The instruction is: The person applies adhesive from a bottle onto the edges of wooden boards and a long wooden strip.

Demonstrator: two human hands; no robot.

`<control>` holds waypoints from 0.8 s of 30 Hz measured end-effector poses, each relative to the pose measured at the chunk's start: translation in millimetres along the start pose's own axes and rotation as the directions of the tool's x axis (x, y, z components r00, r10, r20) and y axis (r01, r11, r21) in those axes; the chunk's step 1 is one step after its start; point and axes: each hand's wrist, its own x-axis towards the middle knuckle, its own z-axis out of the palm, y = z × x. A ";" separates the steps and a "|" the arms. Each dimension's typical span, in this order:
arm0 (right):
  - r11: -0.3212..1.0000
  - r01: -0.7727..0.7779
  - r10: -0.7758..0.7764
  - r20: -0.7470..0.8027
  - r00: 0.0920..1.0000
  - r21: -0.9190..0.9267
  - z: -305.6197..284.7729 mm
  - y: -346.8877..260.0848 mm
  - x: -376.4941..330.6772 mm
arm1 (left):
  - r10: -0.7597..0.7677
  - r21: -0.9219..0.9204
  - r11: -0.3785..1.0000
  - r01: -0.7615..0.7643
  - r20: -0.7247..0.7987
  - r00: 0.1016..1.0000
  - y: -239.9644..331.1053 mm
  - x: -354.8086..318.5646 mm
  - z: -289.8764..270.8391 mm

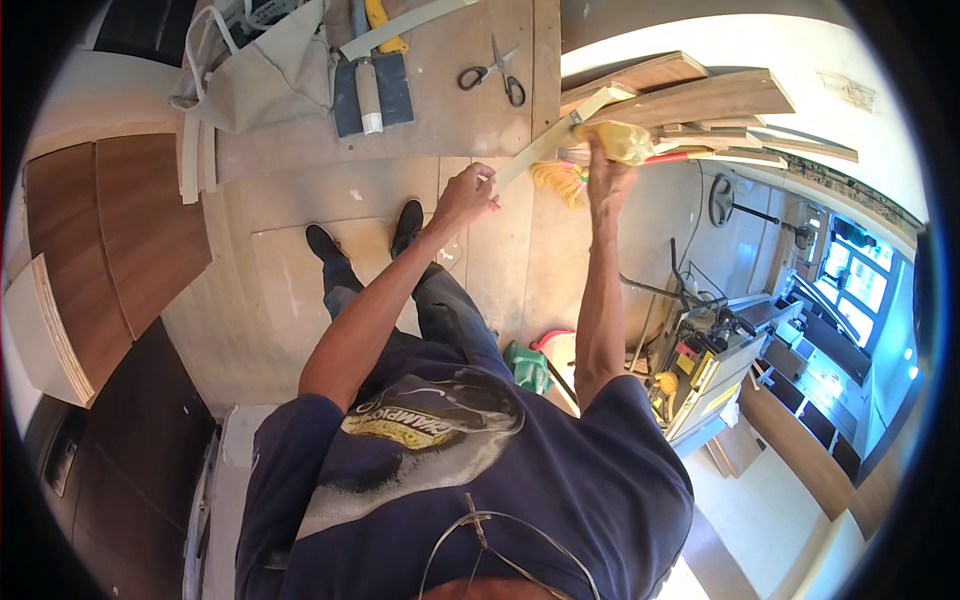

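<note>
My left hand point(467, 195) pinches the near end of a thin pale strip point(530, 152), out in front of my body. The strip slants up to the right, toward the stacked boards. My right hand point(608, 182) is closed around a crumpled, yellowish, see-through plastic bundle point(624, 143) by the strip's far part. A small metallic edge shows at the bundle's left side, over the strip; its kind is unclear. What is inside the bundle cannot be made out.
On the wooden worktop point(450, 125) ahead lie scissors point(490, 72), a flat trowel point(370, 95), a yellow-handled tool point(384, 22) and a canvas bag point(265, 75). Wooden boards point(690, 100) are stacked at the right. Yellow mop strands point(560, 182) hang below them. Cluttered equipment point(700, 350) stands at my right.
</note>
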 end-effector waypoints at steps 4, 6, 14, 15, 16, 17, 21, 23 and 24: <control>0.993 -0.062 0.070 -0.075 0.995 0.102 -14.2 -0.4 8.3 | 0.004 -0.112 0.994 -0.001 0.025 1.000 -1.3 4.0 5.9; 0.997 -0.019 0.023 -0.045 0.999 0.077 -10.2 0.6 -4.3 | 0.020 -0.178 0.984 -0.025 -0.030 0.999 -5.0 8.1 13.2; 0.993 -0.106 0.100 0.124 0.987 0.041 6.9 -36.8 -46.9 | 0.008 -0.194 0.981 -0.019 -0.060 0.998 5.8 17.2 24.8; 0.999 -0.035 0.031 0.112 0.993 0.039 9.3 -33.4 -45.9 | 0.005 -0.186 0.983 -0.014 -0.047 0.999 7.0 16.7 23.5; 0.999 0.040 -0.044 0.100 0.994 0.034 12.0 -31.4 -40.6 | 0.006 -0.181 0.983 -0.012 -0.034 0.999 5.5 17.0 23.6; 0.993 0.116 -0.118 0.089 0.989 0.029 13.9 -29.4 -35.7 | 0.011 -0.183 0.983 -0.020 -0.052 0.999 4.2 17.6 23.8; 0.995 -0.082 0.092 0.197 0.976 -0.062 8.3 -25.4 -13.9 | 0.018 -0.187 0.982 -0.036 -0.098 0.995 1.1 17.3 27.1; 1.000 0.024 -0.025 0.178 0.984 0.004 10.8 -21.1 -29.4 | 0.022 -0.187 0.982 -0.040 -0.102 0.995 2.1 17.2 25.4; 0.996 0.079 -0.084 0.168 0.982 0.036 10.9 -19.8 -39.1 | 0.023 -0.191 0.981 -0.042 -0.101 0.995 2.0 17.2 24.5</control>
